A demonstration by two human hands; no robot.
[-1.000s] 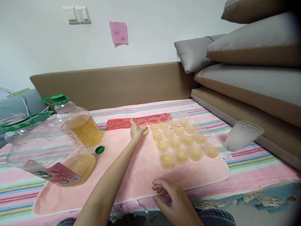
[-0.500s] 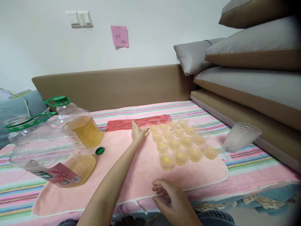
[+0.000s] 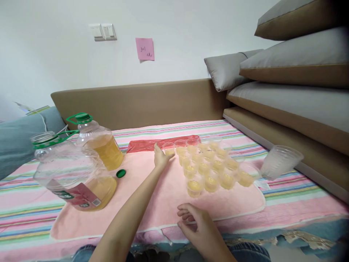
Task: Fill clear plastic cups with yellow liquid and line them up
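My left hand reaches to the far left corner of a block of clear plastic cups, each holding a little yellow liquid. Its thumb and fingers are spread beside a cup standing in the back row; whether the skin touches it is hard to see. Near the front edge of the pink towel, my right hand hovers with curved fingers apart from the thumb and nothing between them. It is closest to the front row of cups.
An uncapped large bottle, low on yellow liquid, stands at left before a capped bottle. A green cap lies on the towel. At right lies a stack of cups; behind it, cushions. Red plastic packaging lies at the back.
My left thumb has dropped lower and away from the back-row cup, which stays in place. My right hand is nearly still. The camera view has shifted slightly left and up.
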